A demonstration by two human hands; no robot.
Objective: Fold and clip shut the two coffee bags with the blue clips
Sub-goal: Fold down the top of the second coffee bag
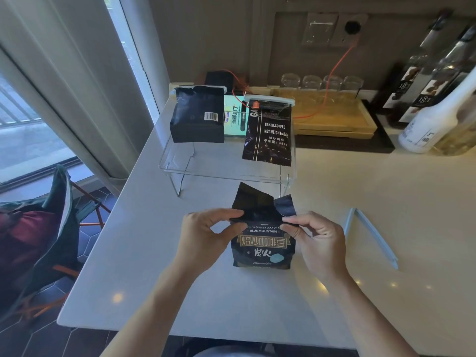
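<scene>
A home coffee corner, judging by the pale counter (180,279) under the fingers, glasses (322,82) and syrup bottles (422,81) beyond them, window (31,124) leftward.

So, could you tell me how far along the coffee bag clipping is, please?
Done: two bags on the clear stand appear clipped. In hand: the left hand and right hand are folding the Blue Mountain bag. Left: fitting the open blue clip beside it.

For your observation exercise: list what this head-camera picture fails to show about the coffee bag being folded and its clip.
- Bag contents: opaque foil, top flaps block the opening.
- Bag's upper side edges: covered by left hand and right hand.
- Clip: pale, thin; hinge and latch too small.
- Bag's back: faces away.
</scene>
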